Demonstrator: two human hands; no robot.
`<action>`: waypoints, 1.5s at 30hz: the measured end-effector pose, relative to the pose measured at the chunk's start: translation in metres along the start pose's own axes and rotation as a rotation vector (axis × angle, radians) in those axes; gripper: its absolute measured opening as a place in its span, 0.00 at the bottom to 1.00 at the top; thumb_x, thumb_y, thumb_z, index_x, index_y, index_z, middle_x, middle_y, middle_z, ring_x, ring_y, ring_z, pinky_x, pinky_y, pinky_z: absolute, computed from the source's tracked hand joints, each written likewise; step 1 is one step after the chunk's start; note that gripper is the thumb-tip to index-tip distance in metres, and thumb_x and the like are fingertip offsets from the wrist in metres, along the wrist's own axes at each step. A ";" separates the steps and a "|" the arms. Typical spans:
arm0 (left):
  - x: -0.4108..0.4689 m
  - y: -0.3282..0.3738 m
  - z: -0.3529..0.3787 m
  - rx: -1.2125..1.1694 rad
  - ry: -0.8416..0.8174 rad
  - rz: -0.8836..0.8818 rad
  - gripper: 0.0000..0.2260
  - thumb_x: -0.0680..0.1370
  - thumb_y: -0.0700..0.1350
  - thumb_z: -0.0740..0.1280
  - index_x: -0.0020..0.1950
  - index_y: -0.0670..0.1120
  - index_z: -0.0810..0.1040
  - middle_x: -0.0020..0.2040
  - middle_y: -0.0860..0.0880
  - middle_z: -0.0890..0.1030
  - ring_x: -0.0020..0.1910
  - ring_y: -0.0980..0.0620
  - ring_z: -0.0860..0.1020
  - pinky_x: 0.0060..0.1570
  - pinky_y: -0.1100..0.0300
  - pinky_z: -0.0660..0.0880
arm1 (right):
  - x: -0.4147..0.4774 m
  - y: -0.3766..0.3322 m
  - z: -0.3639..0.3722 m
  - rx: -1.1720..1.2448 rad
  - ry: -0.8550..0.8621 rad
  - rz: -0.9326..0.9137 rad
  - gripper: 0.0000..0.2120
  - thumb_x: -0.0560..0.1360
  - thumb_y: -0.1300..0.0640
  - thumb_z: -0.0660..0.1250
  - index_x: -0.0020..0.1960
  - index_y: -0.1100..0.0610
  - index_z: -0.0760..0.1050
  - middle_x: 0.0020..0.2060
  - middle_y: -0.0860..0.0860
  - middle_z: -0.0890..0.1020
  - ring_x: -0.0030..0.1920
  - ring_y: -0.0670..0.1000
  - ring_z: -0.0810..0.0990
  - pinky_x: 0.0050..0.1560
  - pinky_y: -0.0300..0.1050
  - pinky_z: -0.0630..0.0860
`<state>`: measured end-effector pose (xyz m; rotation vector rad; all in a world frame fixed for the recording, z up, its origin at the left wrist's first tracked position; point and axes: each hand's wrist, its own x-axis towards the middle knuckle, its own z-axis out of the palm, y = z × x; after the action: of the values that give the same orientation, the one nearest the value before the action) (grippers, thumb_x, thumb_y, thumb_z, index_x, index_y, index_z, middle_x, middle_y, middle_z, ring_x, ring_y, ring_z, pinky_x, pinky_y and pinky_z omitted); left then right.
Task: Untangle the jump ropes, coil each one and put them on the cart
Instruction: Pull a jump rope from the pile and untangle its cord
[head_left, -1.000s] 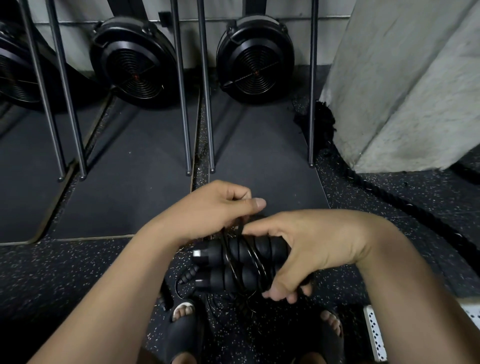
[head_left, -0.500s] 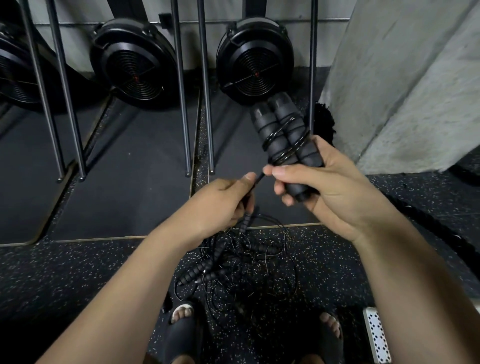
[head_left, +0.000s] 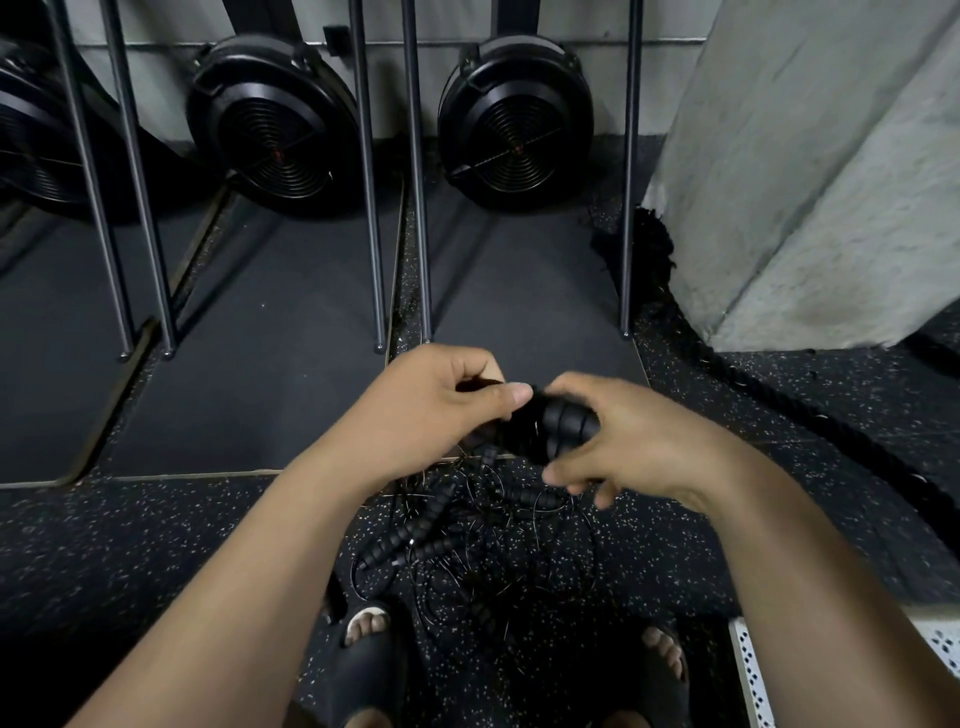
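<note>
My right hand (head_left: 623, 441) grips a pair of black ribbed jump-rope handles (head_left: 563, 428) with thin cord wound around them, held level in front of me. My left hand (head_left: 441, 400) pinches the cord at the handles' left end, thumb tip against the bundle. Below the hands, a tangle of thin black jump ropes (head_left: 483, 551) with several more ribbed handles lies on the speckled floor between my sandalled feet. A white perforated corner, possibly the cart (head_left: 748, 670), shows at the lower right edge.
Black rowing-machine fans (head_left: 514, 119) and steel rails (head_left: 415, 171) stand ahead on dark mats. A concrete pillar (head_left: 831, 156) rises at the right, with a thick black battle rope (head_left: 769, 395) running along the floor beside it.
My right hand has lowered the wrapped handles from upright at chest height back down to level. My left hand followed, still pinching the cord close to the bundle.
</note>
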<state>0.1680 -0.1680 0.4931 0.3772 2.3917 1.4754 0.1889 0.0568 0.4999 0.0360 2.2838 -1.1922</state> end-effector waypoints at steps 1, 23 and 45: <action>0.000 0.001 -0.001 -0.013 0.007 0.006 0.14 0.80 0.53 0.75 0.42 0.44 0.82 0.26 0.54 0.71 0.22 0.58 0.65 0.24 0.67 0.61 | -0.002 -0.002 0.001 -0.011 -0.074 -0.001 0.26 0.73 0.68 0.80 0.63 0.46 0.77 0.47 0.56 0.88 0.38 0.53 0.87 0.34 0.46 0.82; 0.005 0.007 0.010 -0.356 -0.025 -0.123 0.25 0.88 0.43 0.60 0.30 0.49 0.76 0.29 0.51 0.64 0.28 0.53 0.60 0.28 0.60 0.56 | -0.021 -0.023 -0.015 0.671 -0.178 -0.364 0.31 0.70 0.69 0.78 0.70 0.65 0.71 0.50 0.64 0.85 0.38 0.51 0.83 0.29 0.39 0.75; 0.001 0.000 0.005 0.047 -0.107 -0.067 0.17 0.78 0.57 0.76 0.37 0.46 0.82 0.27 0.55 0.75 0.26 0.57 0.67 0.31 0.60 0.63 | 0.004 -0.002 -0.001 -0.165 0.110 0.010 0.25 0.69 0.63 0.80 0.56 0.47 0.72 0.44 0.52 0.85 0.34 0.52 0.85 0.36 0.54 0.85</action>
<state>0.1687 -0.1638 0.4904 0.3729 2.3350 1.3381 0.1847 0.0549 0.5001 0.0523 2.4675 -1.0157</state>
